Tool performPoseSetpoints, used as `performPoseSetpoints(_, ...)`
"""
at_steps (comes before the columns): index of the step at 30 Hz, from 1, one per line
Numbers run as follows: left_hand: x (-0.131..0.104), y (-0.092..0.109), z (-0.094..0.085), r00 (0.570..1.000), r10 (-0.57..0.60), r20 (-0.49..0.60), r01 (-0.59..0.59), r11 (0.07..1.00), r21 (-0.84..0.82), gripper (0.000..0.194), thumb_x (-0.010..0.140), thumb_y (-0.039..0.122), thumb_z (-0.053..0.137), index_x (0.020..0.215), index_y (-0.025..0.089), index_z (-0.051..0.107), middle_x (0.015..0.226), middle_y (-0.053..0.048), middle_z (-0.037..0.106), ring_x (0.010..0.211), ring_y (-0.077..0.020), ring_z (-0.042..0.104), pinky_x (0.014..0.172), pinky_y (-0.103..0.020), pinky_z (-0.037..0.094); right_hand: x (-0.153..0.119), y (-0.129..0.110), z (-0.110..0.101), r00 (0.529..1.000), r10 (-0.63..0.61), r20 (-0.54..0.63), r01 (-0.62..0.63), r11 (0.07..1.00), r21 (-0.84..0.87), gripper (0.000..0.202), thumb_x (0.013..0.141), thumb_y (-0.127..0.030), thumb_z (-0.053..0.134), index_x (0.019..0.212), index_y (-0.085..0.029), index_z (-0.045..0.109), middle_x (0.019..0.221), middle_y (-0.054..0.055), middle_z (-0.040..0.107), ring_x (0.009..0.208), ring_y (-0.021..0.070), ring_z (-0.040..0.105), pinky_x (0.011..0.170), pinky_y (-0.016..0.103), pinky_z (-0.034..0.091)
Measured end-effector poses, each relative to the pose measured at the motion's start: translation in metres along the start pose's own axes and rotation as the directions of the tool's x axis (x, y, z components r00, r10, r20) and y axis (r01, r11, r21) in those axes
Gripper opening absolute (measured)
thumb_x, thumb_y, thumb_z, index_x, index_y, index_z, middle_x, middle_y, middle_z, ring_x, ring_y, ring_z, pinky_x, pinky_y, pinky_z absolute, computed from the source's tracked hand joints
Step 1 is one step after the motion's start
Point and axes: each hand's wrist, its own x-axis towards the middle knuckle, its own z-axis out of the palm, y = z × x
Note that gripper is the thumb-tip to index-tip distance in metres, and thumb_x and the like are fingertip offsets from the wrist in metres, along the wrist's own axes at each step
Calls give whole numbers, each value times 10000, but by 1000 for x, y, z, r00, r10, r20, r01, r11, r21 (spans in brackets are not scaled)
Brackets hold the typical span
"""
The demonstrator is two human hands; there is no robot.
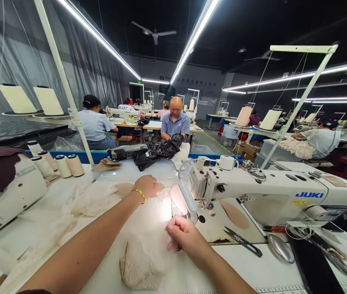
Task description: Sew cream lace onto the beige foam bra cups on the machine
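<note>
Some room between left hand (146, 186), grip unclear, and right hand (184, 233), pinching fabric (142, 263) edge.

Pale, sheer fabric (142, 265) lies crumpled near the front edge of the desk (99, 271), its near end gathered in rumpled folds, its far part blurred by glare. A smooth beige pad (124, 190), partly covered, sits toward the back edge.

Gold bracelet (140, 195), dark sleeve edge (35, 291)
</note>
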Motion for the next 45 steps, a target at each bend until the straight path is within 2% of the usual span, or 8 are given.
performPoseSetpoints(8,-81,31,-74,973,-214,-81,167,906,-388,343,994,353,481,1289,213,583,877,-14,683,804,-193,699,751,-353,625,-3,0,-4,1000,9,-10,-8,999,48,472,805,-667,725,834,-221,575,722,-5,696,598,160,633,564,279,414)
performPoseSetpoints(10,-116,47,-86,967,-235,97,232,662,-713,370,932,435,584,1228,216,616,933,-32,696,829,-209,701,775,-381,635,-4,-1,-5,1000,7,-11,-6,998,63,482,821,-686,708,827,-222,578,737,4,705,603,160,635,567,281,418)
performPoseSetpoints(17,-184,70,-76,920,-270,285,389,535,-750,400,896,574,649,1132,251,648,1032,-45,670,906,-244,647,772,-369,623,-19,-7,-9,999,-39,30,36,994,107,610,834,-796,639,874,-189,589,709,9,668,659,174,682,605,270,463)
performPoseSetpoints(25,-157,83,-102,935,58,349,167,797,-581,567,817,607,715,1275,294,597,1410,-79,562,1347,-338,500,1147,-469,416,-53,-18,15,986,-163,19,164,964,-209,141,903,-319,696,870,-203,622,704,-34,627,656,158,665,619,260,486)
performPoseSetpoints(30,-125,82,-104,707,242,664,81,906,-416,254,720,352,749,870,230,585,839,17,637,821,-226,622,686,-292,472,-72,-34,16,862,-505,47,436,692,-575,121,985,-211,581,899,-224,665,756,-5,678,696,158,641,656,266,467)
performPoseSetpoints(34,-117,66,-96,905,318,283,-242,931,-273,172,841,228,553,707,223,446,636,41,525,594,-164,482,553,-282,298,-67,-37,7,579,-815,39,529,339,-778,164,1010,-153,523,1048,-246,652,860,47,720,772,201,657,675,306,498)
performPoseSetpoints(36,-120,57,-91,879,475,38,-469,878,-97,171,886,136,463,742,226,484,656,15,561,611,-184,493,598,-309,328,-58,-31,1,531,-843,86,543,261,-798,234,1002,-98,501,1092,-255,649,961,66,745,864,214,686,743,323,534)
performPoseSetpoints(45,-125,71,-37,716,629,302,-667,744,30,198,854,28,650,858,207,565,949,-15,686,839,-216,624,761,-337,470,-17,12,-65,719,-526,455,531,-6,-847,282,1004,-75,440,884,-228,645,852,16,686,769,181,601,648,267,443)
